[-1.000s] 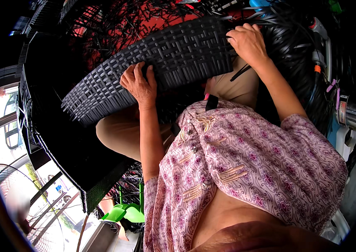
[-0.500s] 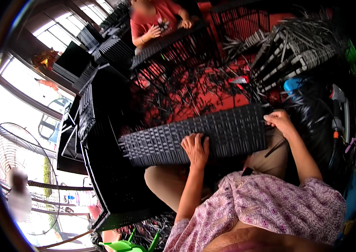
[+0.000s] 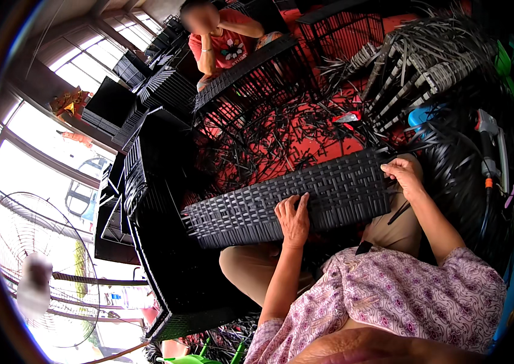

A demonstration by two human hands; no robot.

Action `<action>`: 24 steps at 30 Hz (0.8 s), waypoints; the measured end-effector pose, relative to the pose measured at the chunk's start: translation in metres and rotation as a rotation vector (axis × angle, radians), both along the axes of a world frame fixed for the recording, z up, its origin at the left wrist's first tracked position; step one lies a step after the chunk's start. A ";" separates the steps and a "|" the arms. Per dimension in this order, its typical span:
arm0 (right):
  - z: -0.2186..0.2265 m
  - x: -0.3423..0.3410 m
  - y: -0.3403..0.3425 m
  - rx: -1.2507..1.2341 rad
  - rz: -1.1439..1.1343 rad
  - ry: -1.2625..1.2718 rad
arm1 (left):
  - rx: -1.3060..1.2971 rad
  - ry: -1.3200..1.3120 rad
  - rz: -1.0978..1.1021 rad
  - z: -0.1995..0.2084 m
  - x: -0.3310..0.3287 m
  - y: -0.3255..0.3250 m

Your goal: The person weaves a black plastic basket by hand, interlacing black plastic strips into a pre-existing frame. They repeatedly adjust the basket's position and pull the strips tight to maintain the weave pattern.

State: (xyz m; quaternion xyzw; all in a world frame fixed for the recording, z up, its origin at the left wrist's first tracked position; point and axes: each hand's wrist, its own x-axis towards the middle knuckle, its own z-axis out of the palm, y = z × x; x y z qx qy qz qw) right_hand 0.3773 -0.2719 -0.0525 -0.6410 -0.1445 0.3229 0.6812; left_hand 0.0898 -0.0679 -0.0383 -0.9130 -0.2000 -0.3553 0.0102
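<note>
A long panel woven from flat black strips (image 3: pixel 342 188) lies slanted across my lap, its near edge over my knees. My left hand (image 3: pixel 293 221) rests on the panel near the middle of its near side, fingers apart and pressing on the weave. At the panel's right end, the thumb and fingers of my right hand (image 3: pixel 404 175) are pinched together; what lies between them is too small to make out. Below that hand a loose black strip end (image 3: pixel 398 212) sticks out beside my knee. Short strip ends poke from the panel's left end.
Black strip scraps (image 3: pixel 287 142) litter the red floor. Across from me a person in a red shirt (image 3: pixel 229 45) sits behind a slatted black frame (image 3: pixel 251 76). A strip-wrapped bundle (image 3: pixel 433 67) lies far right, a corded tool (image 3: pixel 486 145) nearer. At left stand a large black piece (image 3: pixel 166 242) and a fan (image 3: pixel 44 273).
The other person has raised both arms toward the head. My left hand's fingers have spread a little on the panel; my right hand keeps its place at the end. The whole view has shifted slightly.
</note>
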 end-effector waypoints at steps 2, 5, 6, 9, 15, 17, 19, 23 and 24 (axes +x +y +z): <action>-0.004 -0.003 0.001 0.041 -0.036 -0.005 | 0.016 0.027 -0.014 -0.002 0.000 0.002; -0.006 -0.010 0.005 0.080 -0.113 -0.009 | 0.021 0.037 -0.021 -0.004 0.000 0.002; -0.009 -0.011 0.006 0.090 -0.142 -0.029 | 0.019 0.035 -0.023 -0.004 0.000 0.002; -0.017 -0.013 0.011 0.108 -0.202 -0.128 | 0.015 0.025 -0.031 -0.002 0.002 0.002; -0.010 -0.015 0.014 0.077 -0.204 -0.379 | -0.026 0.060 -0.020 0.003 0.012 -0.004; -0.008 -0.016 0.013 0.035 -0.217 -0.458 | -0.052 0.055 0.006 0.004 0.017 -0.009; -0.002 -0.019 0.013 -0.012 -0.218 -0.498 | -0.050 0.002 0.030 0.005 0.022 -0.014; 0.005 -0.022 0.014 -0.109 -0.185 -0.561 | -0.020 -0.009 0.074 0.014 0.021 -0.019; 0.007 -0.019 0.014 -0.165 -0.162 -0.591 | -0.012 -0.016 0.094 0.015 0.024 -0.020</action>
